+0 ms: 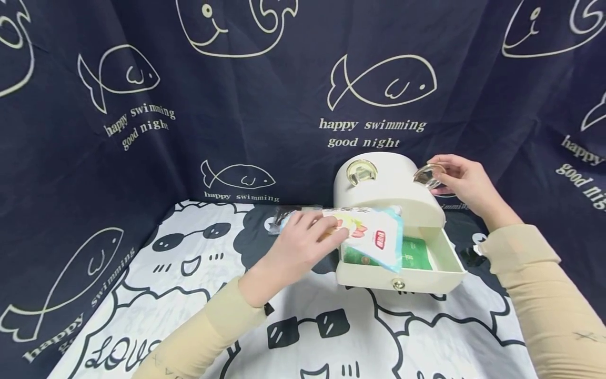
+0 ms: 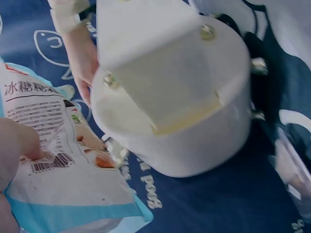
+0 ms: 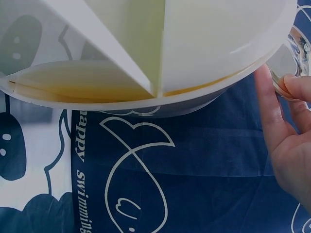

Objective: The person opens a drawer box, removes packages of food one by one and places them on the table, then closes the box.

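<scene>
My left hand [image 1: 303,239] grips a white and light-blue printed bag [image 1: 381,242], tilted over the open drawer [image 1: 450,258] of a cream-white storage box [image 1: 393,187]. Green packets [image 1: 411,255] lie in that drawer, partly covered by the bag. In the left wrist view, the back of the bag [image 2: 68,189] shows a barcode and Chinese print, with left-hand fingers [image 2: 22,141] pressed into it. At the box's upper right, my right hand [image 1: 461,181] pinches a round gold-rimmed ear [image 1: 427,175] between thumb and fingers. The right wrist view shows this hand [image 3: 294,150] beside the box's curved rim.
A matching gold-rimmed ear [image 1: 362,172] stands at the box's upper left. Behind the left hand lies a clear plastic package [image 1: 278,218] with dark contents. Cartoon-print cloth [image 1: 189,305] covers the surface, and a navy fish-print curtain [image 1: 265,121] hangs close behind the box.
</scene>
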A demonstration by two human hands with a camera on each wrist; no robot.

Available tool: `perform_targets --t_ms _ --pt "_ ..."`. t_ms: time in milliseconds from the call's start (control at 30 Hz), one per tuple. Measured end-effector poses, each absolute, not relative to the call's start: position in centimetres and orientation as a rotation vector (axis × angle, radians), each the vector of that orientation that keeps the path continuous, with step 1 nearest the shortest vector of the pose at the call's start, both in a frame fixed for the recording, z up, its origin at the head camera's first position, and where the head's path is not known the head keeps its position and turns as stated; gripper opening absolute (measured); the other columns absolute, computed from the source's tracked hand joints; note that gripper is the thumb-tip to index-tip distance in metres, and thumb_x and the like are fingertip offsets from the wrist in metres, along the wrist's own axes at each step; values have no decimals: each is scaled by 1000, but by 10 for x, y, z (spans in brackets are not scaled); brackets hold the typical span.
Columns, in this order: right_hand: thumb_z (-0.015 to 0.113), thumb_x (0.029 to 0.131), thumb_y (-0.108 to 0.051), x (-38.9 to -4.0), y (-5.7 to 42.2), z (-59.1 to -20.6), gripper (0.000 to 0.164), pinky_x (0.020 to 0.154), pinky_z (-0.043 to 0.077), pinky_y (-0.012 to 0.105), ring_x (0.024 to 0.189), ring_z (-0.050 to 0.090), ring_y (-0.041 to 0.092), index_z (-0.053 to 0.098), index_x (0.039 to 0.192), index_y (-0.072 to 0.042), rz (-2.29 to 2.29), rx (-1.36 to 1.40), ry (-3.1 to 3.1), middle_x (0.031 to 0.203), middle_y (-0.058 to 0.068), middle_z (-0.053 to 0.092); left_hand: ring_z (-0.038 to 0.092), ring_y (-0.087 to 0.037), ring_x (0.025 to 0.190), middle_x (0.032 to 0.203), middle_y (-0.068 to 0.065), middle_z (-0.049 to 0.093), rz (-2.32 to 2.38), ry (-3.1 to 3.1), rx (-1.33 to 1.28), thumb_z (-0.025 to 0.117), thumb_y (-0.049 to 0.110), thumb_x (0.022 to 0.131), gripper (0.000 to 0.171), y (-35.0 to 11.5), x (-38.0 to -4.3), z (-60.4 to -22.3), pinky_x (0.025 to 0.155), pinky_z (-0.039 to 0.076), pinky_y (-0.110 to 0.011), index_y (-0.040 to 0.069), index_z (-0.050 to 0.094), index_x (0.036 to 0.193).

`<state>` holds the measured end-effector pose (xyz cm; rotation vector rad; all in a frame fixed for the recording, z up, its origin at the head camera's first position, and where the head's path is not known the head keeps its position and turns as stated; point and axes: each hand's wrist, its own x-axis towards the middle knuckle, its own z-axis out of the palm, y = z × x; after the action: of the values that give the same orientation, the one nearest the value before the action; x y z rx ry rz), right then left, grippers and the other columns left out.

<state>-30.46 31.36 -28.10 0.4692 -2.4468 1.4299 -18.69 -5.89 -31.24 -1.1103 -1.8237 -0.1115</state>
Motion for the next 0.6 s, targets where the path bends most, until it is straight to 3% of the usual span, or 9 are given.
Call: perform_targets --t_ms 267,600 --pt "56 90 1 -306 311 -282 30 61 56 29 79 64 1 53 120 3 1420 475 -2452 91 -14 64 56 -27 94 104 -7 62 -176 -1821 -1034 52 7 93 19 -92 -191 -333 80 46 -40 13 63 107" --pt "56 91 1 -304 314 -282 28 62 56 29 80 64 1 54 118 0 1405 464 -2451 91 -14 64 56 -30 91 104 -9 63 -179 -1801 -1000 48 3 94 22 -123 -204 -351 75 46 -43 12 64 106"
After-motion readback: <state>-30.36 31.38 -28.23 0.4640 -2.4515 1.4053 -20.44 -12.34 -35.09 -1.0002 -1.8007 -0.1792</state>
